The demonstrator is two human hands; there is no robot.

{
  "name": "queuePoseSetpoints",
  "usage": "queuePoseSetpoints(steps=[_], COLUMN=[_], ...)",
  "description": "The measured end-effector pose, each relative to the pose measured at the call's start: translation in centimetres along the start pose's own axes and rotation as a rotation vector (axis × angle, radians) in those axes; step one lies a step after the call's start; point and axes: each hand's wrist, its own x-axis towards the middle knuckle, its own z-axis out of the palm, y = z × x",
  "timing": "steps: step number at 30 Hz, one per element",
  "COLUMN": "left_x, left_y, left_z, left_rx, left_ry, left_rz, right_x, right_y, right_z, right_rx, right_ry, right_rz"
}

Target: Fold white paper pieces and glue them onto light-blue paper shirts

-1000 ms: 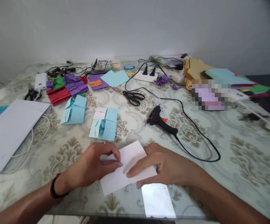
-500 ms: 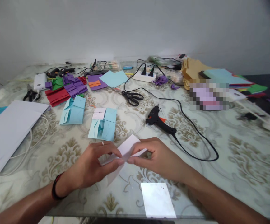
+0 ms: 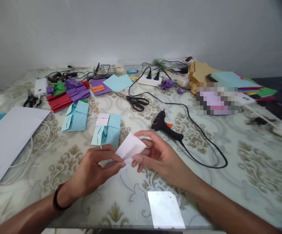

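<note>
My left hand (image 3: 98, 169) is closed, thumb and index finger pinching a folded pale pink-white piece of paper (image 3: 130, 145) at its lower left corner. Around the paper's right side curve the fingers of my right hand (image 3: 159, 156), its thumb at the lower edge and other fingers behind. The paper is held up above the table, one flat panel facing me. Just beyond my left hand lies a light blue folded paper piece (image 3: 114, 128) with a pale pink square (image 3: 102, 119) on one quarter. A similar light blue folded piece (image 3: 79, 117) lies farther left.
A black glue gun (image 3: 167, 126) with its cord rests right of centre, black-handled scissors (image 3: 138, 103) behind it. White sheets (image 3: 14, 139) lie left. Coloured folded papers (image 3: 76, 91) and a power strip (image 3: 149, 80) sit farther back. A bright white rectangle (image 3: 166, 209) shows near the front edge.
My right hand has loosened its pinch at the paper's middle and spread its fingers around the right side. The paper has turned so a panel faces me; my left hand keeps its pinch.
</note>
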Motion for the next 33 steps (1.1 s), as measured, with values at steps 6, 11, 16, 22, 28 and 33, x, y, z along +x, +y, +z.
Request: queuePoseSetpoints(steps=[6,11,16,22,28,33], left_x=[-0.1,-0.4,-0.2,-0.5,-0.4,1.1], left_y=[-0.2,-0.8,-1.3,0.3,2.5,1.8], left_z=[0.0,0.4,0.6,-1.0,-1.5,-1.0], left_rx=[-0.004,-0.067,-0.353,-0.351,-0.393,-0.388], left_ry=[0.011,-0.006,0.056,-0.045,-0.142,-0.168], left_rz=[-0.038,-0.144,-0.197,-0.19,-0.184,-0.136], right_x=[0.2,0.4,0.7,-0.3,-0.1,0.9], right_y=[1.2,1.6,1.3,-1.2,-3.1,-2.4], right_z=[0.4,0.7,1.2,2.2,3.2,2.8], right_rx=[-0.085,-0.105,-0.091,-0.285,-0.448,-0.404], right_ry=[-0.018,0.002,-0.018,0.006,-0.02,0.02], right_rz=[0.099,0.092,0.046,-0.056,-0.181,-0.231])
